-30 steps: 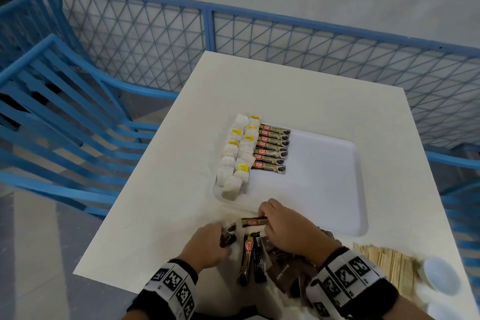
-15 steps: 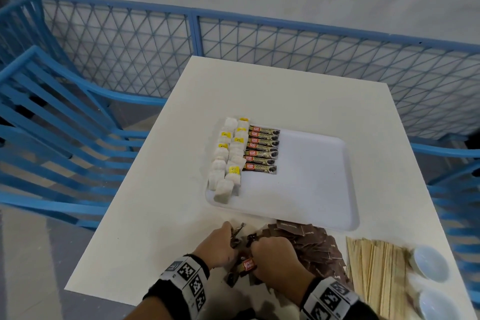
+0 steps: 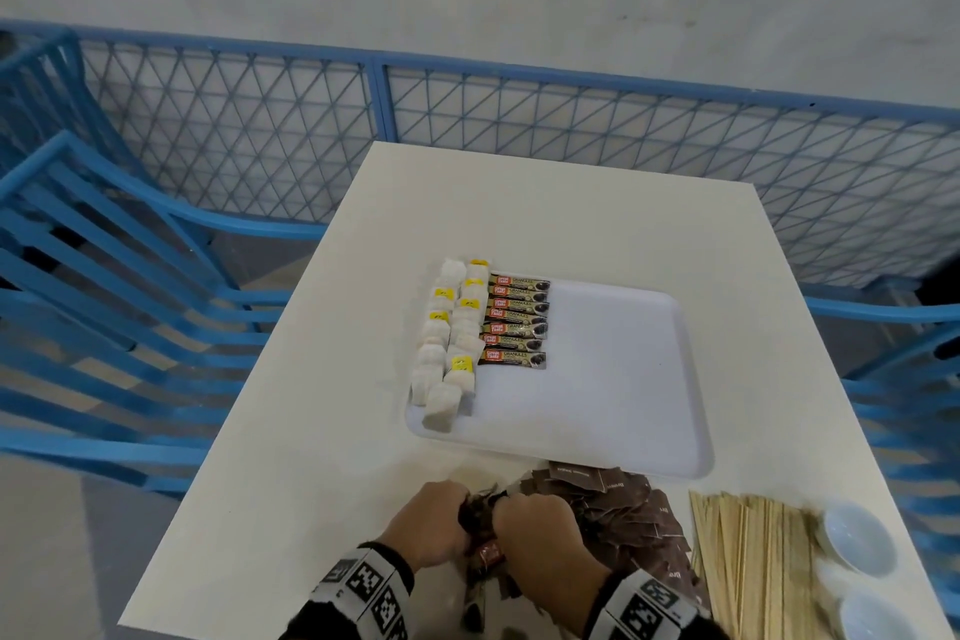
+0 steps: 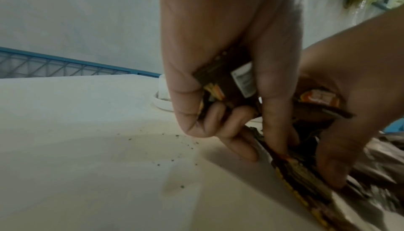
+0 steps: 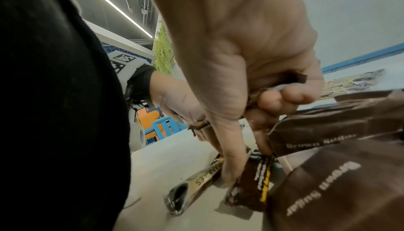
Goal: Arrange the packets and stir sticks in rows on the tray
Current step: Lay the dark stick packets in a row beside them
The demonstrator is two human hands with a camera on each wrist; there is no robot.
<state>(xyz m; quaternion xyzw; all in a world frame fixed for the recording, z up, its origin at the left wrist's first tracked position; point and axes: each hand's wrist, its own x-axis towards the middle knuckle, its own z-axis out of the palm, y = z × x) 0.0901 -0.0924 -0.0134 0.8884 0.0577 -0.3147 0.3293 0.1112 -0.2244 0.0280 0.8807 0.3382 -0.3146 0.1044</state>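
With both hands bunching coffee sticks at the tabletop's (image 3: 291, 457) near edge, the left hand (image 3: 431, 520) gripping some (image 4: 227, 86) and the right hand (image 3: 540, 530) pinching others (image 5: 277, 81), slick sticks are likely risking sliding out while loose ones (image 5: 196, 181) are lying beneath, short of the tray (image 3: 613, 405).

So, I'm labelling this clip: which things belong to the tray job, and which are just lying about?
Job: tray, coffee sticks, white packets, brown sugar packets, stir sticks, both hands gripping coffee sticks.
Lying about: two white bowls, blue chairs.
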